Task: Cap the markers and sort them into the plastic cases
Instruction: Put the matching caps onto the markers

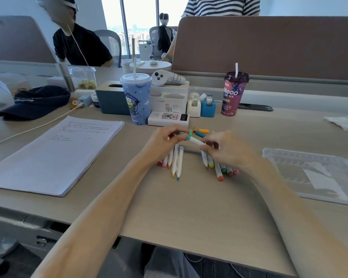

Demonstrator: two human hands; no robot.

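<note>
My right hand [225, 149] pinches the barrel of a white marker [195, 141] held above the desk. My left hand [167, 141] pinches the teal cap [187, 137] at that marker's end; whether the cap is fully seated I cannot tell. Under my left hand lies a group of uncapped white markers [176, 161], tips toward me. A second group of capped markers [219, 167] lies under my right hand. Loose caps [201, 133], orange and teal, sit just beyond my fingers. A clear plastic case [313, 173] lies open at the right.
A paper stack [54, 153] lies at the left. Behind the markers stand a blue cup [137, 99], a white box [169, 119], tape dispensers [201, 105] and a purple drink [232, 95]. A dark cap [36, 103] and a cable lie far left. People sit beyond the divider.
</note>
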